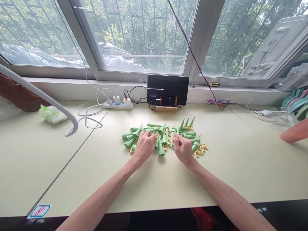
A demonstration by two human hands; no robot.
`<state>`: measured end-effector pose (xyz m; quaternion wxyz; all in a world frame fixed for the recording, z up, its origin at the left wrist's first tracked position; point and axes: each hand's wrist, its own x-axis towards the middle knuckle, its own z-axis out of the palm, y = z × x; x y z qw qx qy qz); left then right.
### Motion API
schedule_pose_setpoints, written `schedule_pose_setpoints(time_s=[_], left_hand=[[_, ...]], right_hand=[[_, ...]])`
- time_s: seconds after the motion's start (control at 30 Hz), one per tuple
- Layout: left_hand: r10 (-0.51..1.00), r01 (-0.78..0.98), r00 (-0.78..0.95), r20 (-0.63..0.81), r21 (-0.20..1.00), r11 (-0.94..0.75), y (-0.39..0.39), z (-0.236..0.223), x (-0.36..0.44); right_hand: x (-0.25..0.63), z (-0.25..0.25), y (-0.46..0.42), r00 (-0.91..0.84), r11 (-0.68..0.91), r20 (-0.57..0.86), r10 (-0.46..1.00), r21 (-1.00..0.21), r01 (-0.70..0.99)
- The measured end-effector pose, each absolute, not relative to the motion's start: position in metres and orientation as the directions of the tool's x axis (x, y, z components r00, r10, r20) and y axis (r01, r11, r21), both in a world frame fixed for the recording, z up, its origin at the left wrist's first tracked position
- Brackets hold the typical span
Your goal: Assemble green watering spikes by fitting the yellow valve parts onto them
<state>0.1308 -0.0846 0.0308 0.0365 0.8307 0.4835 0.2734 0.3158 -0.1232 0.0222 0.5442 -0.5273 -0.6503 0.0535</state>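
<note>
A pile of green plastic cone spikes (161, 150) with ribbed collars lies mixed with small yellow plastic pieces (201, 149). My left hand (145, 145) reaches into the left half of the pile, its fingers pinched together. What they hold, if anything, is hidden. My right hand (184, 148) is closed, thumb up, around a green cone spike (178, 129) whose point rises above the thumb. Behind it, several green cones (187, 122) stand upright with yellow pieces at their bases.
A dark tablet (168, 84) with a phone (166, 101) leans at the back. Left of it are a power strip (119, 105) and white cables. A curved white tube (60, 109) juts in at left; a red-blue cable (218, 102) lies at the back right.
</note>
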Motion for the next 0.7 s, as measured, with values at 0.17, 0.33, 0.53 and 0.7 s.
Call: schedule_pose_setpoints(time_s=[0.17, 0.33, 0.53, 0.7], left_hand=[[0.833, 0.771, 0.419, 0.361, 0.343, -0.536, -0.0802, 0.0316, 0.1271], [0.825, 0.774, 0.453, 0.337, 0.311, -0.552, -0.0777, 0.0320, 0.1245], [0.818, 0.762, 0.483, 0.312, 0.311, -0.568, -0.0788, 0.0319, 0.1226], [0.813, 0.750, 0.488, 0.318, 0.322, -0.577, -0.0783, 0.0301, 0.1214]], right_hand=[[0.3150, 0.0208, -0.1223, 0.122, 0.454, 0.648, 0.752, -0.643, 0.617], [0.3148, 0.0174, -0.1220, 0.090, 0.458, 0.632, 0.770, -0.644, 0.612], [0.3142, 0.0177, -0.1225, 0.067, 0.464, 0.624, 0.778, -0.644, 0.608], [0.3125, 0.0193, -0.1235, 0.015, 0.486, 0.605, 0.796, -0.654, 0.579]])
